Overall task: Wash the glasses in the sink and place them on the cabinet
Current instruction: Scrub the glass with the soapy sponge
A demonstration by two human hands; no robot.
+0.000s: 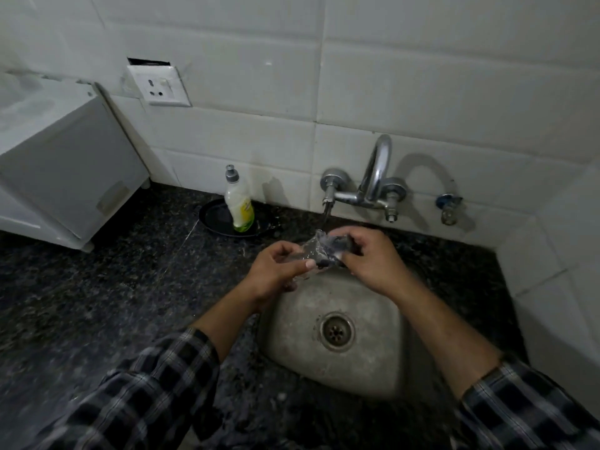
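Note:
A clear glass (310, 251) lies on its side above the steel sink (292, 323), under the water running from the tap (373, 180). My left hand (276, 271) grips the glass from below and behind, thumb on its side. My right hand (367, 258) holds a dark scrubber (331, 251) pressed against the mouth end of the glass. Both forearms reach in from the bottom of the view in checked sleeves. The glass's far end is hidden by the scrubber and fingers.
A dish-soap bottle (238, 203) stands on a black plate (214, 219) left of the tap. A white appliance (65, 164) sits on the dark granite counter (113, 287) at the left. A tiled wall with a socket (159, 87) rises behind.

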